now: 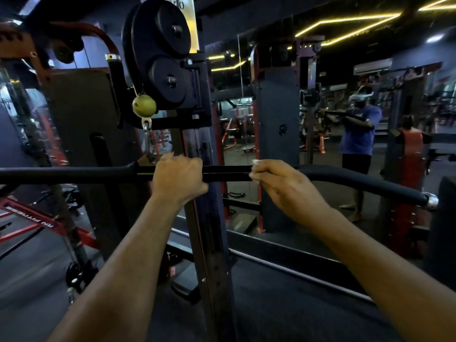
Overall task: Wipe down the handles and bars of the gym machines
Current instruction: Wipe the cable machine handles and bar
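Left hand [179,177] grips the black pulldown bar [225,173] near its centre, fingers wrapped over it. Right hand [283,186] pinches a small white cloth [255,170] against the bar just right of centre. Bar hangs level below 2 black pulleys [162,53]; mirror [320,119] behind.

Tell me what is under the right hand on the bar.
A white cloth peeks out between the right hand and the black bar; most of it is covered.

The white cloth [255,169] is mostly hidden inside the right hand [286,188]; the bar [225,173] runs off the left edge.
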{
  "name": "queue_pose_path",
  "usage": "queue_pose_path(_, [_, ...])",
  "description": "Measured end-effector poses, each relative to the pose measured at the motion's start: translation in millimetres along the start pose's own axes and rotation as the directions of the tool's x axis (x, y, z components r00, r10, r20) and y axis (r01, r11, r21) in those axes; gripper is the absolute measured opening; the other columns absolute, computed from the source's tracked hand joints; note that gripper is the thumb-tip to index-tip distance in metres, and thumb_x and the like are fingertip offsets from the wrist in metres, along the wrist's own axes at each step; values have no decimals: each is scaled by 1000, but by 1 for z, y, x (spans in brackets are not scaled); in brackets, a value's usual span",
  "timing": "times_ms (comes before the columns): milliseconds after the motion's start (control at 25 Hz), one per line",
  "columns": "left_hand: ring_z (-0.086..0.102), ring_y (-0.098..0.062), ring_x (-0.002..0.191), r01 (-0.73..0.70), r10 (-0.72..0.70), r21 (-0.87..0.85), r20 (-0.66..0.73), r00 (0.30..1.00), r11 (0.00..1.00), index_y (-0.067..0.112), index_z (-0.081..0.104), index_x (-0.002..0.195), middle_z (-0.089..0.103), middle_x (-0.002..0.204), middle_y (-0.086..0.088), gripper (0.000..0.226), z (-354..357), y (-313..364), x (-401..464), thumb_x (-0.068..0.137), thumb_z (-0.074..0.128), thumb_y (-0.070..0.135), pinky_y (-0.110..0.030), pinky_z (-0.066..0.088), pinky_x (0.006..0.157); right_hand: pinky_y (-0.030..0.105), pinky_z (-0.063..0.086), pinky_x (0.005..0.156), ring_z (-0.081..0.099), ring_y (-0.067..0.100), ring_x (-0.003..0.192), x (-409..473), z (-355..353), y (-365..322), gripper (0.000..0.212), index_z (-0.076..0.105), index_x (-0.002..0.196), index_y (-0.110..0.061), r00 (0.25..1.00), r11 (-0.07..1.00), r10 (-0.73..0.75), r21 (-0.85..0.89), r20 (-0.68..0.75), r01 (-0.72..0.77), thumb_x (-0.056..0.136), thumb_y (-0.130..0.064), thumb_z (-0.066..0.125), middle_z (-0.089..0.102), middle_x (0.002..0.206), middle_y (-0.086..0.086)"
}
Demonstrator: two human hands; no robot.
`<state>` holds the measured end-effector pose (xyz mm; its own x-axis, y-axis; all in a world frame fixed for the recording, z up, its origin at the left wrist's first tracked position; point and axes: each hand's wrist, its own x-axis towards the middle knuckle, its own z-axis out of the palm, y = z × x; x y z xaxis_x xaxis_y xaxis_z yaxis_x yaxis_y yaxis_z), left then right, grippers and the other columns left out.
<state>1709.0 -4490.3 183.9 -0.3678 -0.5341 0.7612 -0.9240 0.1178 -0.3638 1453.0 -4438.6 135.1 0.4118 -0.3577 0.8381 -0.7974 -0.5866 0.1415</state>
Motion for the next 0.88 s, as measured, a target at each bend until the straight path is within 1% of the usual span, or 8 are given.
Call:
queue_pose_path(80, [51, -21, 47, -2, 2, 0, -17, 1000, 1000, 22, 64, 67, 55, 52, 3, 24, 2, 0, 0, 76, 72, 43, -37, 51, 74, 36, 58, 94, 61, 18, 114, 13, 10, -11, 30, 69, 124, -9, 999, 999, -29, 24, 32, 28, 94, -10, 64, 61, 128, 6])
queue_pose_path(160, [53, -22, 45, -2, 2, -2, -31, 1000, 1000, 21, 62, 64, 54, 50, 2, 31, 4, -3, -1, 74, 76, 46, -36, 50, 69, 38, 58, 92, 60, 17, 115, 17, 12, -10, 30, 68, 124, -10, 996, 997, -65, 37, 55, 63, 94, -7, 67, 61, 128, 5])
queue_pose_path(320, [56, -25, 45, -12, 12, -2, -4, 1000, 1000, 19, 63, 63, 55, 50, 0, 31, 9, -8, -1, 68, 81, 44, -36, 51, 67, 40, 59, 91, 62, 17, 115, 0, -16, 16, 30, 68, 124, -15, 989, 995, -98, 15, 110, 97, 95, -14, 60, 61, 130, 2])
queue_pose_path(400, [55, -25, 45, -18, 18, -20, -15, 1000, 1000, 19, 63, 62, 54, 49, 1, 30, 10, -9, -1, 66, 82, 41, -36, 51, 66, 42, 59, 93, 63, 19, 116, -10, -32, 32, 31, 70, 122, -14, 986, 996, -90, 2, 141, 90, 93, -14, 60, 62, 131, 3])
queue_pose_path(520, [53, -24, 44, -24, 21, -49, -46, 999, 999, 18, 63, 61, 53, 48, 0, 28, 13, -11, 0, 65, 82, 38, -37, 51, 65, 44, 58, 95, 64, 20, 119, -22, -53, 51, 33, 71, 121, -13, 983, 997, -65, -40, 169, 73, 89, -9, 67, 63, 132, 4])
queue_pose_path(640, [50, -23, 43, -24, 18, -71, -84, 996, 997, 17, 62, 61, 52, 48, 0, 30, 17, -11, 1, 67, 83, 37, -38, 51, 65, 45, 58, 96, 64, 19, 118, -28, -66, 60, 34, 72, 119, -14, 989, 998, -19, -62, 149, 28, 86, -5, 71, 64, 130, 2])
queue_pose_path(800, [47, -22, 42, 7, -13, -59, -103, 995, 998, 18, 56, 58, 49, 47, 1, 41, 22, -12, 2, 68, 87, 43, -37, 50, 65, 43, 59, 93, 66, 21, 111, -13, -60, 49, 30, 72, 119, -12, 996, 998, 13, -58, 87, -8, 90, -12, 62, 67, 124, 4])
queue_pose_path(880, [41, -20, 40, 19, -28, -77, -117, 993, 997, 18, 54, 57, 48, 46, 1, 41, 23, -13, 2, 65, 89, 38, -36, 48, 65, 42, 60, 89, 66, 21, 106, 1, -51, 39, 31, 71, 120, -13, 992, 999, 29, -39, 119, -25, 93, -17, 56, 67, 120, 3])
